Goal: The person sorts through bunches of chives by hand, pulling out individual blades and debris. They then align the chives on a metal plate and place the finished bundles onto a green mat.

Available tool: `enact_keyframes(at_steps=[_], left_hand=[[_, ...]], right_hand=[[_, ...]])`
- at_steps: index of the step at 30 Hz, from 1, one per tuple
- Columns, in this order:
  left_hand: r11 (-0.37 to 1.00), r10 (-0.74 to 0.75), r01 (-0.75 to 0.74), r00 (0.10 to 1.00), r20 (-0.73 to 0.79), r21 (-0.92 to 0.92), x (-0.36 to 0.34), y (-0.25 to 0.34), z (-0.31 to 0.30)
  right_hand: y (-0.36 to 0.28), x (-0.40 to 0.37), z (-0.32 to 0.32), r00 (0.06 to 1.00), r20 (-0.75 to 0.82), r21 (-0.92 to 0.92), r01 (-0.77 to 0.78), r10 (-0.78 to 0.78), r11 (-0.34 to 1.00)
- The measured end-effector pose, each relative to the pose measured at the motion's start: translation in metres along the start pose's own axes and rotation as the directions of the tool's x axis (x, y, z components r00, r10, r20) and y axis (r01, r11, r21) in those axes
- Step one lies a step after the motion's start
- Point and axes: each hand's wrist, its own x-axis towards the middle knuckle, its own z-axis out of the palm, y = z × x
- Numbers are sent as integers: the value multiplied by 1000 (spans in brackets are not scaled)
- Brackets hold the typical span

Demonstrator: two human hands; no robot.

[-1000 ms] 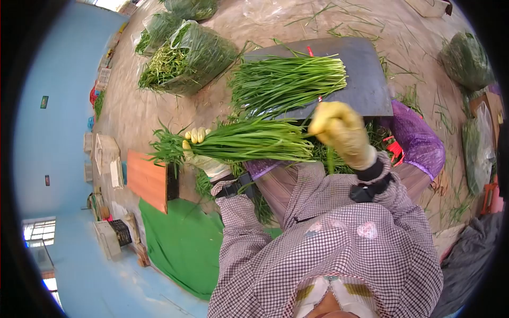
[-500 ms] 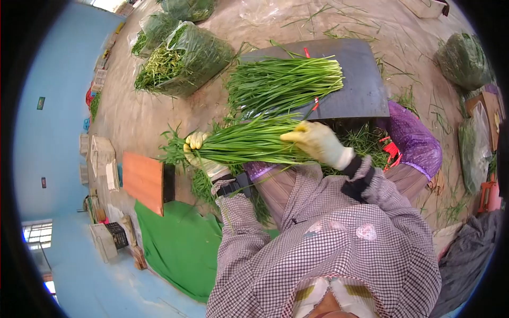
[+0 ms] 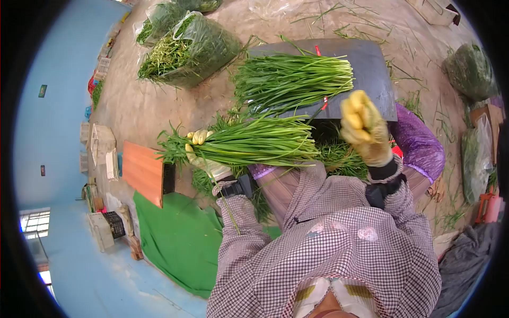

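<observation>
My left hand [image 3: 199, 139], in a yellow-coated glove, is closed around the leafy end of a loose bunch of garlic chives [image 3: 260, 142]. Their pale cut ends point right, over my lap. My gloved right hand [image 3: 366, 127] is raised beyond those ends, apart from the bunch, with its fingers curled in. Whatever may be inside it is hidden. A larger pile of garlic chives [image 3: 294, 79] lies on a dark board [image 3: 374, 69] in front of me. A red tie strip [image 3: 325, 102] shows from under that pile.
Stuffed plastic bags of greens [image 3: 196, 50] stand at the far left, and another bag [image 3: 469, 71] is at the right. An orange-brown board [image 3: 142, 172] and a green cloth [image 3: 180, 244] are at my left. Loose leaves litter the floor around my legs.
My right hand has left the cut ends of the held bunch, moved right and up, and curled its fingers. My left hand keeps its hold. The view has shifted slightly.
</observation>
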Motion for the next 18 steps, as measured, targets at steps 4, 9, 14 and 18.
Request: enact_keyframes(at_steps=[4, 9, 14, 18], left_hand=[[999, 42, -44, 997, -69, -21, -2, -6, 1], [1000, 7, -8, 999, -42, -5, 2, -4, -5], [999, 25, -24, 998, -50, 22, -1, 3, -4], [998, 44, -45, 999, -27, -39, -4, 4, -13]], right_hand=[[27, -9, -21, 941, 275, -961, 261, -197, -91], [102, -14, -39, 978, 194, -799, 205, 79, -566], [70, -15, -18, 979, 197, -849, 148, -45, -508], [24, -67, -58, 997, 52, -750, 79, 61, -656]])
